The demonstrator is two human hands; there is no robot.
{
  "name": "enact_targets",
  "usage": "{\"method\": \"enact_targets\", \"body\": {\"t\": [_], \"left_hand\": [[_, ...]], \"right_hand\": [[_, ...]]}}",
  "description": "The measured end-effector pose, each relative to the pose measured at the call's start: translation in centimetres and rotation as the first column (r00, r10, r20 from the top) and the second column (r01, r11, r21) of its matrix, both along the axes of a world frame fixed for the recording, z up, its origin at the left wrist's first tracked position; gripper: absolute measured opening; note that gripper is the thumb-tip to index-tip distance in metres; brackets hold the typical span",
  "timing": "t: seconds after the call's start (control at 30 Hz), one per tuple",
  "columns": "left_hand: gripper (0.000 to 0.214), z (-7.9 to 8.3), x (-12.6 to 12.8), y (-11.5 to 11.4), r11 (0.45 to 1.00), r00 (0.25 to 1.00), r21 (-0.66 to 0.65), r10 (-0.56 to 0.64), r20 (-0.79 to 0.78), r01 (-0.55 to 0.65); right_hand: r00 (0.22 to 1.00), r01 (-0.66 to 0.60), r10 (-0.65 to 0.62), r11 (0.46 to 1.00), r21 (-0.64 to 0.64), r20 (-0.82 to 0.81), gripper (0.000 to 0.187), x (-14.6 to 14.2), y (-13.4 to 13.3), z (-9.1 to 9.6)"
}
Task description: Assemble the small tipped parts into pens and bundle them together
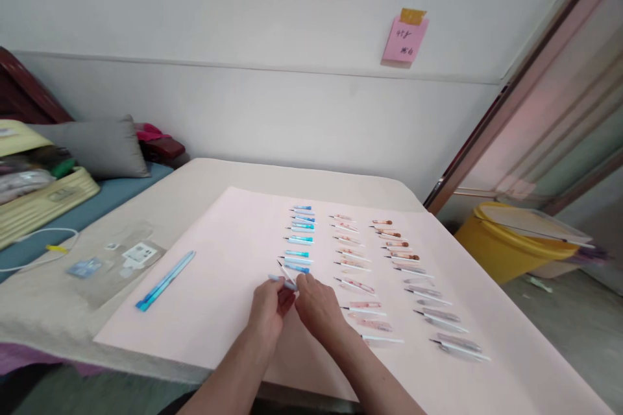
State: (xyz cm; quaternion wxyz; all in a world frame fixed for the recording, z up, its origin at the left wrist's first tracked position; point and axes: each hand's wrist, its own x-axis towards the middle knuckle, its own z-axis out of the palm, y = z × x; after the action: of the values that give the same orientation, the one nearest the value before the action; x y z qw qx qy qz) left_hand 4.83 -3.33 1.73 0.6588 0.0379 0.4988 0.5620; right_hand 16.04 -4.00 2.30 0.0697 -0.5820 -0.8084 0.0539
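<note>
Close to the front edge of the sheet, my left hand (266,305) is closed on a pale blue pen barrel (281,281). Right beside it, my right hand (315,298) has its fingers pinched on a thin white pen refill (287,270) with a dark tip, which slants up and to the left across the barrel. The two hands nearly touch, and their fingertips are partly hidden. Just beyond them lies a blue pen part (296,268), the nearest in a column of blue pen parts and white refills (298,240).
A pale pink sheet (219,259) covers much of the table. Pink pen parts (366,304), brown ones (400,244) and grey ones (440,314) lie in columns with refills. At left are a blue pen-shaped strip (165,281) and clear plastic bags (121,266). A yellow bin (501,246) stands right.
</note>
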Motion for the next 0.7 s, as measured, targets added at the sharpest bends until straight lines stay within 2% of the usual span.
{"method": "enact_targets", "body": {"t": [0.13,0.3,0.7], "left_hand": [[0.007,0.6,-2.1,1.3,0.994,0.994,0.039,0.100,0.044,-0.102],[0.007,0.7,-4.1,2.5,0.981,0.979,0.043,0.186,0.082,-0.190],[0.004,0.6,-4.2,2.5,0.988,0.989,0.063,0.140,0.052,-0.143]], "right_hand": [[0.992,0.051,-0.048,0.998,0.027,-0.115,0.018,1.3,-0.1,0.6],[0.959,-0.031,0.047,0.998,0.061,-0.278,0.022,2.3,-0.6,1.0],[0.975,-0.056,0.067,0.997,0.060,-0.212,0.020,2.0,-0.9,0.8]]}}
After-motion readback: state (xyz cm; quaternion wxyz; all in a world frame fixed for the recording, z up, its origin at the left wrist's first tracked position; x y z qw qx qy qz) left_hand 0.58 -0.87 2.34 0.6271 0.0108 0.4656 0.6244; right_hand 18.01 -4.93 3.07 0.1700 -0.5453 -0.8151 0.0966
